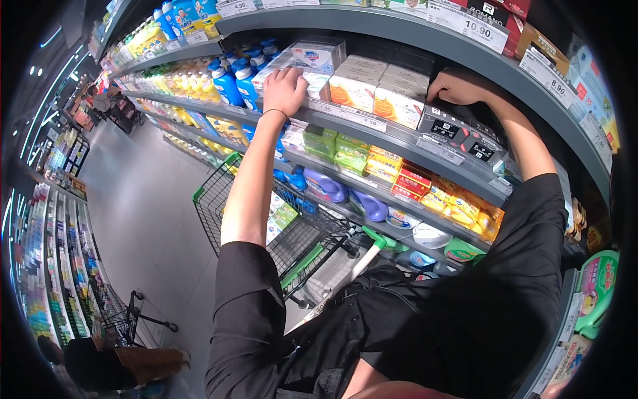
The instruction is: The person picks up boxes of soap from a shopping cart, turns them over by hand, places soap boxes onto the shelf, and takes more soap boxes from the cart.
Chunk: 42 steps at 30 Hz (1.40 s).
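Observation:
My left hand (285, 91) rests on white soap boxes (317, 86) at the shelf's front edge, fingers bent over their top; whether it grips one cannot be told. Deeper in the same shelf is my right hand (451, 89), its fingers curled beside the rear of the stacked cream-and-orange soap boxes (398, 102); what it holds, if anything, is hidden. Black soap boxes (443, 124) stand just below my right hand. Blue pump bottles (225, 84) stand left of my left hand. Green soap packs (351, 152) lie on the shelf below.
A wire shopping cart (304, 244) with green trim stands below my arms, holding a few boxes (280, 217). The upper shelf edge (369, 25) curves above my hands. Purple detergent bottles (368, 204) stand low down. A person (99, 363) is beside another cart (117, 309) at lower left; more people (112, 107) are far down the aisle.

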Each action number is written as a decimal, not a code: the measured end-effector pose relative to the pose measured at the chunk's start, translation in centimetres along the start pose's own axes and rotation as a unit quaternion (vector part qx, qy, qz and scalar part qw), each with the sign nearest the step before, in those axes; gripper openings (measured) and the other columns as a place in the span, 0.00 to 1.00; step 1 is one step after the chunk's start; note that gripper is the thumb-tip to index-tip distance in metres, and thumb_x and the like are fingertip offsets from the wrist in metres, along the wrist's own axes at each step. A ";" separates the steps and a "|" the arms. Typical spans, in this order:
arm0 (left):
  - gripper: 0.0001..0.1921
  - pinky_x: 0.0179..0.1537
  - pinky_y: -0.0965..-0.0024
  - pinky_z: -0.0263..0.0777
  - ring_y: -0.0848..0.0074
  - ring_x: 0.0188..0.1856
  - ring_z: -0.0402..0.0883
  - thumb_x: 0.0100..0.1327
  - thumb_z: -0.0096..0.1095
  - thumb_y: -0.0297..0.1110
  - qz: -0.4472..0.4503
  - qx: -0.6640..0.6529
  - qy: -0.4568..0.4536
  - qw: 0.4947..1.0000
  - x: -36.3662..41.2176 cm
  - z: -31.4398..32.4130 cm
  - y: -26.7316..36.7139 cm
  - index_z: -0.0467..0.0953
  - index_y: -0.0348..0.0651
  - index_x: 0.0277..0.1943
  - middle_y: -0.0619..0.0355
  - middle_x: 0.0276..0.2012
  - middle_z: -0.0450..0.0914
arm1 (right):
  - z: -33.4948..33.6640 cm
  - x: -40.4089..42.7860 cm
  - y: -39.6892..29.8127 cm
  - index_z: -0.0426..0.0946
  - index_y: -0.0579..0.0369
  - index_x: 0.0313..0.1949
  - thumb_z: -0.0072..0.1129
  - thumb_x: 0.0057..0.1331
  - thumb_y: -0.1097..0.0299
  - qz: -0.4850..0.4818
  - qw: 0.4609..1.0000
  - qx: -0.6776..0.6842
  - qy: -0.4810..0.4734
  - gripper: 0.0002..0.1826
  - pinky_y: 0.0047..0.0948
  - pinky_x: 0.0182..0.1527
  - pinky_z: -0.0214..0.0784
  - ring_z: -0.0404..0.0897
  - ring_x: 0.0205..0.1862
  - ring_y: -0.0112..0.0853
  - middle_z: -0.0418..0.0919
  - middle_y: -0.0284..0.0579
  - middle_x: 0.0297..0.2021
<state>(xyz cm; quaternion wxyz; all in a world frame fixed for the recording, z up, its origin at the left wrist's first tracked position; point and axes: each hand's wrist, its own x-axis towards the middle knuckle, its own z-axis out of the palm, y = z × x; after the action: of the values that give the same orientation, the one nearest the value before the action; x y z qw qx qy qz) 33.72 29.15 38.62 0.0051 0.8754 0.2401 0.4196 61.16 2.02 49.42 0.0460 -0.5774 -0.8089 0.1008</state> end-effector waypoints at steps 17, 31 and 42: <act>0.18 0.60 0.52 0.53 0.49 0.56 0.67 0.60 0.43 0.43 0.000 0.000 -0.004 1.000 0.0 0.0 0.0 0.77 0.44 0.45 0.48 0.48 0.77 | 0.4 -0.7 -6.0 0.76 0.66 0.30 0.54 0.57 0.45 0.251 0.957 -0.135 -0.046 0.28 0.37 0.40 0.65 0.70 0.39 0.41 0.74 0.54 0.27; 0.20 0.64 0.53 0.49 0.52 0.61 0.64 0.62 0.39 0.43 -0.012 0.037 -0.011 0.999 -0.1 0.4 0.3 0.75 0.45 0.49 0.50 0.52 0.74 | 0.8 -0.7 -6.5 0.77 0.65 0.37 0.52 0.60 0.42 0.277 0.949 -0.143 -0.056 0.31 0.38 0.44 0.66 0.72 0.42 0.43 0.77 0.55 0.32; 0.13 0.61 0.59 0.55 0.61 0.55 0.71 0.62 0.51 0.35 -0.137 -0.014 0.146 0.980 -18.5 -9.1 -1.6 0.74 0.42 0.47 0.48 0.49 0.76 | 1.0 -0.7 -16.7 0.75 0.61 0.47 0.53 0.63 0.56 0.192 0.927 -0.257 0.195 0.21 0.36 0.42 0.70 0.79 0.39 0.44 0.78 0.56 0.36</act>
<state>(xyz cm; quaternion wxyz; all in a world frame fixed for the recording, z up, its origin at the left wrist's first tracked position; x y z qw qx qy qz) 16.47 20.99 30.63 0.0399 0.7633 0.3498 0.5417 45.73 -4.04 52.08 0.0324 -0.7222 -0.6557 -0.2176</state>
